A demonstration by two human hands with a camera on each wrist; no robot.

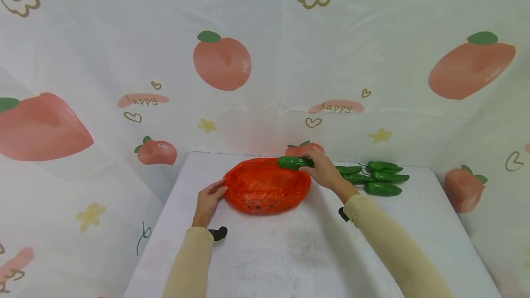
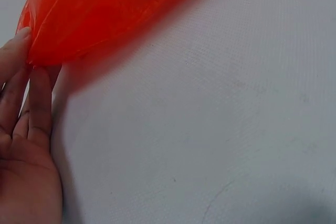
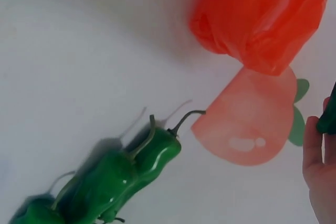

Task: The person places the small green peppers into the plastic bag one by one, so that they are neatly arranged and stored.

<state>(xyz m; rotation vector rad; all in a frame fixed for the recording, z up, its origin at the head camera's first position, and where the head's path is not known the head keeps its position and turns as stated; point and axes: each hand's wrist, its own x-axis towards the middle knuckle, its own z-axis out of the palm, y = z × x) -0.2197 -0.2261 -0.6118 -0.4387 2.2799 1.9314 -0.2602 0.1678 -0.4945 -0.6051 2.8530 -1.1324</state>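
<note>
A red plastic bag (image 1: 265, 192) lies spread on the white table, its edge pinched at the left by my left hand (image 1: 209, 201). In the left wrist view, thumb and fingers meet on a corner of the bag (image 2: 79, 19). My right hand (image 1: 323, 169) grips a green chili pepper (image 1: 290, 163) by one end, stem pointing left, over the bag's far right edge. Only a sliver of this pepper (image 3: 329, 116) shows at the right wrist view's edge. Several more green chili peppers (image 1: 383, 189) lie right of the bag, partly behind my right hand.
The white table (image 1: 265, 261) meets a printed cloth backdrop (image 1: 265, 123) just behind the bag and peppers. Cloth also rises along the left and right sides. In the right wrist view, loose peppers (image 3: 105, 182) lie close together, stems up.
</note>
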